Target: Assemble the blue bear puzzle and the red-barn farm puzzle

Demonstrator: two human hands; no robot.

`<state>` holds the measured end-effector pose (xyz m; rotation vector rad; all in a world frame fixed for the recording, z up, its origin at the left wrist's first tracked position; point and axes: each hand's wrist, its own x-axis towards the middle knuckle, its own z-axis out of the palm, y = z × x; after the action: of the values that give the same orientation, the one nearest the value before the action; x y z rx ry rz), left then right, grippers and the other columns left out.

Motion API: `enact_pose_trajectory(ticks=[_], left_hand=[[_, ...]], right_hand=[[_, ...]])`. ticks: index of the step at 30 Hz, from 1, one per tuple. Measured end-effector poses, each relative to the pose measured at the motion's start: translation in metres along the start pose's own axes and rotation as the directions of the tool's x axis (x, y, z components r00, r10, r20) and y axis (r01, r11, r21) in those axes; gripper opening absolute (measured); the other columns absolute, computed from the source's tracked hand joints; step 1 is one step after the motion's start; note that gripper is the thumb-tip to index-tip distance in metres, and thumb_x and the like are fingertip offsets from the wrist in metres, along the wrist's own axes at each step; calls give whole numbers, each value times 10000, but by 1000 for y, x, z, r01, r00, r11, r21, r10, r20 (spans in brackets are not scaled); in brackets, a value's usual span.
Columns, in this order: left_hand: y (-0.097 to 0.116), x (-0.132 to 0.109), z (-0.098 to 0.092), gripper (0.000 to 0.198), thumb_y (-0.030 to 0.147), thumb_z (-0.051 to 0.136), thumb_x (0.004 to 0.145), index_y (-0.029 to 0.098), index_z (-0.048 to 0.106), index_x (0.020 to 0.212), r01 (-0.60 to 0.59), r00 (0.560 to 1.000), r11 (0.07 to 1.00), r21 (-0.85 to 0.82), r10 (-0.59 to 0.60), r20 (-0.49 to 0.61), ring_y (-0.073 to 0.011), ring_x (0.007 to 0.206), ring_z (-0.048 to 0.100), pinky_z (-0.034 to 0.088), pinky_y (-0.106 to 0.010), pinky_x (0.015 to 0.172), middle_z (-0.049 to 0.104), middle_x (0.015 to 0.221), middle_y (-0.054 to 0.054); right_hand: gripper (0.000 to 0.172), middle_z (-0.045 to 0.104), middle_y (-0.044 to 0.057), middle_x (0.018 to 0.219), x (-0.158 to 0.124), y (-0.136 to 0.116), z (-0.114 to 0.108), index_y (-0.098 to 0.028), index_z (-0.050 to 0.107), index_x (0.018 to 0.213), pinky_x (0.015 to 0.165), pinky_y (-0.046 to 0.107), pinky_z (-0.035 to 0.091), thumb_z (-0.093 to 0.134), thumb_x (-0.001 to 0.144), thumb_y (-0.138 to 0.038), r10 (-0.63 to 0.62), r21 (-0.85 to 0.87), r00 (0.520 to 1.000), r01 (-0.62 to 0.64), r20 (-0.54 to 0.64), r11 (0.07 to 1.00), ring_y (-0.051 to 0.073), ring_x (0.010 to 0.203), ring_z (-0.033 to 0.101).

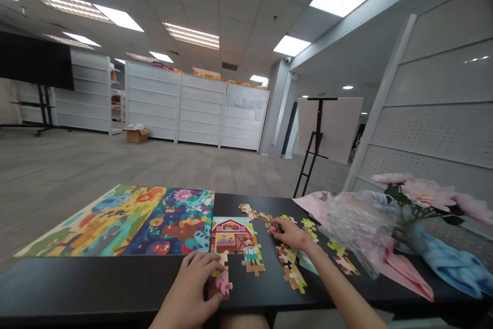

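Note:
A partly joined jigsaw with a red barn [233, 239] lies on the black table [96, 280], right of two finished colourful puzzles [127, 221]. My left hand [196, 280] rests at the near edge, fingers curled on a pink piece [224, 283] at the barn section's lower left. My right hand [291, 234] reaches further out, fingertips pinching a small loose piece [271, 228] beside the barn section. Several loose pieces [292, 267] lie scattered under and around my right forearm.
A crumpled clear plastic bag [356, 226], pink paper [400, 270], pink flowers [427, 193] and a blue cloth [450, 262] crowd the table's right end. A black easel with a board [319, 134], white shelving and a cardboard box [136, 135] stand beyond on the floor.

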<state>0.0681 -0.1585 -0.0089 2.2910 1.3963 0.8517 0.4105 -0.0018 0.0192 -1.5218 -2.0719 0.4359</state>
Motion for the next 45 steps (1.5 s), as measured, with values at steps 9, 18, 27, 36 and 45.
enact_pose_trajectory(ticks=[9,18,27,36,45], left_hand=[[8,1,-5,353,197,670,706,300,662,1044,5,999,1000,-26,-6,-33,-270,1199,543,285,-465,1105,646,1260,-30],[9,-1,-5,382,171,664,683,292,672,1044,-23,998,1000,-12,22,-53,-264,1185,549,325,-435,1082,657,1237,-20],[10,-1,-8,461,196,642,783,426,655,1182,-100,993,992,78,94,76,-259,1256,487,292,-456,1098,585,1352,22],[6,0,-5,412,202,592,850,447,666,1173,-158,982,982,100,146,117,-258,1288,482,350,-414,1083,551,1413,53],[-2,-2,2,414,231,580,869,462,652,1205,-100,993,985,143,89,81,-282,1292,495,374,-477,1083,578,1393,30]], right_hand=[[272,711,51,862,9,-13,2,-190,720,912,780,310,452,709,640,-167,-19,-105,999,23,40,994,228,839,636],[287,743,32,932,-79,-104,48,-238,761,1028,819,344,511,557,827,-217,-226,289,963,177,147,941,220,877,669],[225,674,36,973,-107,-123,87,-265,722,925,875,398,429,542,872,-142,-341,10,940,341,14,940,231,998,574],[272,689,91,1047,-115,-37,41,-230,667,977,889,393,489,414,886,-264,44,219,854,83,-519,972,258,1014,622],[362,698,96,1163,-167,35,3,-230,709,1062,931,434,500,468,794,-268,91,95,901,-55,-424,994,284,1093,635]])
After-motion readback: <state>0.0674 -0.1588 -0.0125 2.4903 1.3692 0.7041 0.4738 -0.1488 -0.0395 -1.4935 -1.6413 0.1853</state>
